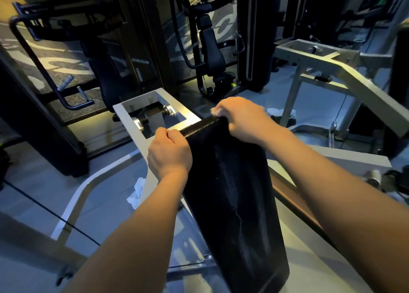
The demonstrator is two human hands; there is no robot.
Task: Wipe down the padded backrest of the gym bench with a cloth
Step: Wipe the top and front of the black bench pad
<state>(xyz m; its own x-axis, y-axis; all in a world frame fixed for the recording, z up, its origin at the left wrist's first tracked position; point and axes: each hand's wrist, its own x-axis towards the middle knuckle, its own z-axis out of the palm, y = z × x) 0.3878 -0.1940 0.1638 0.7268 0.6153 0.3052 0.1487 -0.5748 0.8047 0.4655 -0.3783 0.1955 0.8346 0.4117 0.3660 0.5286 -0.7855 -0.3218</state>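
The black padded backrest (232, 193) runs from the picture's middle down to the bottom edge, with wet streaks along its length. My left hand (169, 153) grips the backrest's top left corner, fingers curled over the edge. My right hand (241, 119) is at the top right corner, holding a small white cloth (215, 111) pressed against the upper edge; only a bit of the cloth shows past my fingers.
The bench's grey metal frame (155, 107) with bolts stands just beyond the backrest. A crumpled white tissue (137, 193) lies on the floor at left, another white cloth (276, 111) at right. Black weight machines (210, 49) stand behind; a grey frame (332, 60) rises at right.
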